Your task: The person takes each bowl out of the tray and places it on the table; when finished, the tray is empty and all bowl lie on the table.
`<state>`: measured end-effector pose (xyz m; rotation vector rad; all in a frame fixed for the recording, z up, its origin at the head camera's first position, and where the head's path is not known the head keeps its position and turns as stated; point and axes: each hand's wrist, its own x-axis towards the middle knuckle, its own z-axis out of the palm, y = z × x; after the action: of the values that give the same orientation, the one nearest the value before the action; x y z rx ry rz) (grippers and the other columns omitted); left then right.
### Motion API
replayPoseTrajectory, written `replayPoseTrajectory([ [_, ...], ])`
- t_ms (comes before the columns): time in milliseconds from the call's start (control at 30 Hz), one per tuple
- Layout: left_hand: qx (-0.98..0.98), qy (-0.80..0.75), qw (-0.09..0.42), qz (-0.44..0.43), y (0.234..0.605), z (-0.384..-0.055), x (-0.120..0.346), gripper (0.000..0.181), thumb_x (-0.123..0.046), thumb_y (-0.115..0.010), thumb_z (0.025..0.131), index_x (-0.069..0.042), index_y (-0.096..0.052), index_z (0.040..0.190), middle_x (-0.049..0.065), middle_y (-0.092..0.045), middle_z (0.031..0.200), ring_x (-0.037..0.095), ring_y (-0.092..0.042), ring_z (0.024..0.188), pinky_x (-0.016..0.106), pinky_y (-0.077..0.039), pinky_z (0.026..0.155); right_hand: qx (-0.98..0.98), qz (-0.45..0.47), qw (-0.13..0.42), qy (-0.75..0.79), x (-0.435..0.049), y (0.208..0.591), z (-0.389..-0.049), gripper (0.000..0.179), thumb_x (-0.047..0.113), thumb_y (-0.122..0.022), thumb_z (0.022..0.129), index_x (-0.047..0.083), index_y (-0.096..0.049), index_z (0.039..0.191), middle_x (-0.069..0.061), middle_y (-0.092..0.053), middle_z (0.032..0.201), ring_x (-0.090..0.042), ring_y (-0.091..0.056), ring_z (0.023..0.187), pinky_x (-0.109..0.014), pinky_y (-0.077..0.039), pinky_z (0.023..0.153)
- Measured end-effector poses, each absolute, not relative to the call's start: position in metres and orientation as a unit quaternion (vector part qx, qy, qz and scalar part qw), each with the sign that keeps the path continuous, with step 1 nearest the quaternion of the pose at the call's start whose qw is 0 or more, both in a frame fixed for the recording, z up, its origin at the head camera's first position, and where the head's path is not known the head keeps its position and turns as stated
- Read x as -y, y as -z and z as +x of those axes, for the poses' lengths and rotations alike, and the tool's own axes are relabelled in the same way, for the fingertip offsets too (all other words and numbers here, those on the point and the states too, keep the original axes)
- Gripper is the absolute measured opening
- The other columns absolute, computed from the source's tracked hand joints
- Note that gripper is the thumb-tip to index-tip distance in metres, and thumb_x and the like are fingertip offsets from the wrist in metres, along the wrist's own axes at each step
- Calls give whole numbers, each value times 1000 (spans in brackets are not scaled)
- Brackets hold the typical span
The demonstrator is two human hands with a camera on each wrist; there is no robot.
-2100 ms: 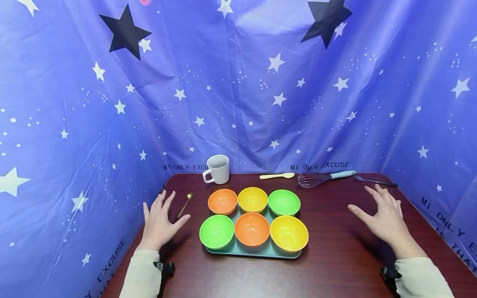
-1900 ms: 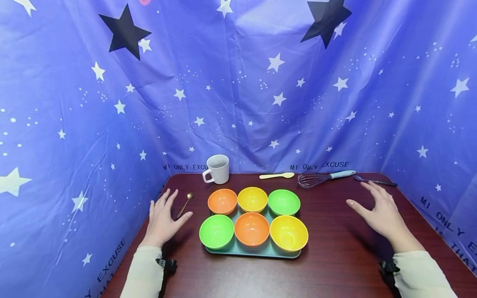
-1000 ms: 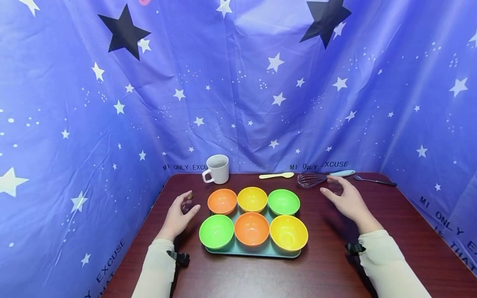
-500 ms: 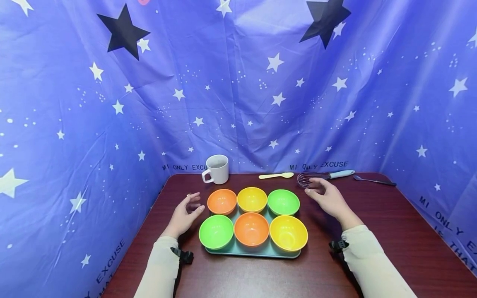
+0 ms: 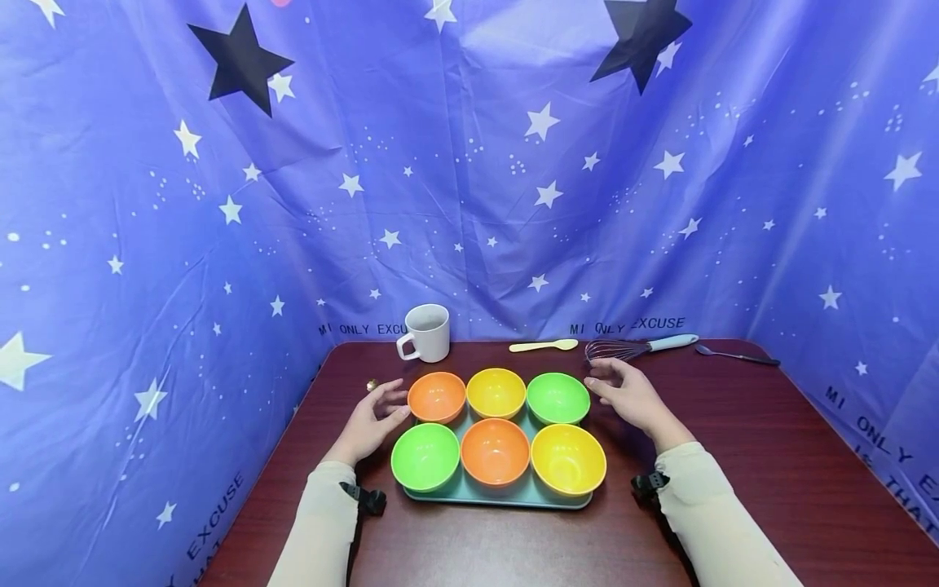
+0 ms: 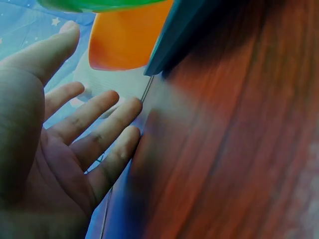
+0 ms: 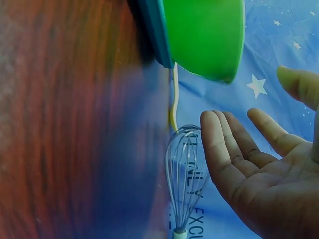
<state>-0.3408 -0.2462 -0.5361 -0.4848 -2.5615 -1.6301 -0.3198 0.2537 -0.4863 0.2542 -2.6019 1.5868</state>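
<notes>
Two rows of bowls fill a blue-green tray (image 5: 506, 496) at the middle of the table. The back row has an orange bowl (image 5: 437, 399), a yellow bowl (image 5: 496, 395) and a green bowl (image 5: 559, 399); the front row has a green bowl (image 5: 425, 458), an orange bowl (image 5: 495, 453) and a yellow bowl (image 5: 568, 461). My left hand (image 5: 372, 425), fingers extended, is close beside the back orange bowl. At the opposite side, my right hand (image 5: 632, 399) is near the back green bowl. Both wrist views show bare palms facing the tray, holding nothing.
Behind the tray stand a white mug (image 5: 429, 334), a pale yellow spreader (image 5: 544, 346), a whisk (image 5: 645, 346) and a dark spoon (image 5: 737, 355). A small gold spoon (image 5: 372, 385) lies mostly hidden by the left hand. Starry blue cloth (image 5: 469, 204) surrounds the table.
Both hands have moved inward from the table's sides toward the tray, the right one farther, past the whisk. The bowls, tray and utensils have stayed in place.
</notes>
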Motion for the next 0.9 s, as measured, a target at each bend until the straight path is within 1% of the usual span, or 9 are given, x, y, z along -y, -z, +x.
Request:
replayPoseTrajectory([
  [133, 824, 541, 31, -166, 538, -341, 248, 66, -19, -75, 99, -5, -46, 156, 21, -64, 139, 36, -70, 111, 44, -55, 97, 841, 78, 21, -534, -252, 489, -320, 53, 20, -67, 105, -4, -49, 149, -31, -56, 139, -41, -64, 118, -49, -60, 87],
  [233, 815, 552, 27, -175, 540, -341, 248, 66, -21, -77, 98, -7, -48, 155, 19, -65, 138, 33, -71, 108, 37, -56, 94, 836, 81, 7, -543, -251, 491, -320, 53, 18, -65, 106, -6, -48, 150, -32, -54, 140, -41, -64, 118, -46, -60, 85],
  [367, 815, 550, 21, -180, 542, -340, 247, 64, -24, -77, 98, -11, -50, 155, 17, -66, 137, 28, -72, 106, 34, -57, 91, 828, 83, -2, -554, -250, 494, -321, 52, 16, -64, 106, -7, -48, 149, -33, -53, 140, -41, -65, 117, -44, -61, 81],
  [500, 825, 536, 17, -178, 543, -339, 245, 61, -29, -78, 97, -18, -54, 153, 13, -67, 135, 24, -71, 104, 33, -57, 89, 820, 85, -14, -566, -250, 496, -321, 51, 14, -64, 106, -8, -48, 149, -32, -53, 141, -40, -66, 116, -45, -62, 81],
  [633, 826, 533, 17, -183, 543, -339, 243, 60, -28, -78, 97, -19, -55, 152, 12, -68, 132, 25, -71, 104, 34, -56, 89, 817, 87, -26, -569, -248, 495, -320, 51, 12, -63, 106, -8, -47, 150, -33, -53, 142, -37, -67, 113, -45, -62, 81],
  [700, 823, 538, 16, -184, 543, -339, 243, 60, -26, -78, 97, -18, -55, 152, 13, -68, 131, 27, -71, 104, 34, -56, 89, 817, 88, -29, -569, -247, 495, -319, 50, 11, -62, 106, -8, -48, 150, -33, -53, 142, -35, -69, 109, -45, -62, 80],
  [900, 822, 541, 18, -178, 545, -340, 241, 61, -18, -76, 99, -11, -52, 154, 20, -67, 130, 35, -70, 106, 31, -56, 87, 812, 96, -41, -575, -244, 496, -318, 50, 7, -62, 105, -11, -46, 149, -35, -53, 140, -33, -72, 95, -46, -62, 77],
])
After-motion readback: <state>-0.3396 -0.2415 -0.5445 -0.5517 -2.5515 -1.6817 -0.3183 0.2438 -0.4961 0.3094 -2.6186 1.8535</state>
